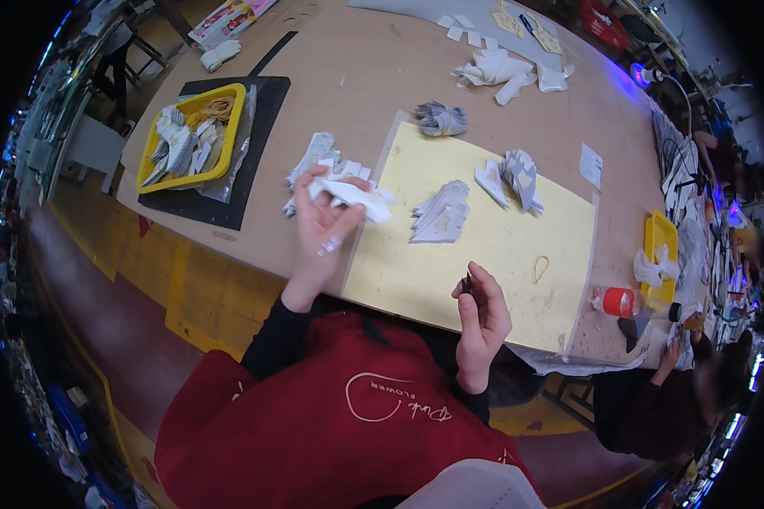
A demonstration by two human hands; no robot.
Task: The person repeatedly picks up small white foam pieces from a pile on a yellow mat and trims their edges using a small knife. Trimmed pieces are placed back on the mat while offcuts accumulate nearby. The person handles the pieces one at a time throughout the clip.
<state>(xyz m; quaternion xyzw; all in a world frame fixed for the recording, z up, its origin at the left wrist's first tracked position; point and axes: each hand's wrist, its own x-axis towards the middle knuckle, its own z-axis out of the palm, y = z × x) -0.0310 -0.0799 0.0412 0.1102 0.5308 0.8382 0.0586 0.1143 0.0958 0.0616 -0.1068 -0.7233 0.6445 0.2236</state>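
My left hand (314, 250) is closed on a white cut piece (367, 204), pinched between thumb and fingers and slightly blurred. Below and beyond it lies a loose pile of similar white pieces (321, 149) at the left edge of a yellow sheet (501, 288). My right hand (484, 331) hovers over the sheet's near edge, its fingers curled round a small dark tool (467, 285) whose kind I cannot make out. Between the hands, farther off, rests a fanned stack of greyish-white pieces (441, 214). Two more bundles, a grey one (440, 119) and a whitish one (523, 180), sit beyond it.
A yellow tray (239, 114) of pieces and rubber bands stands on a black board at left. One rubber band (541, 270) lies on the sheet. At right are a red-labelled bottle (618, 302), a yellow basket (659, 233) and another person (664, 407). White scraps (497, 68) lie at the back.
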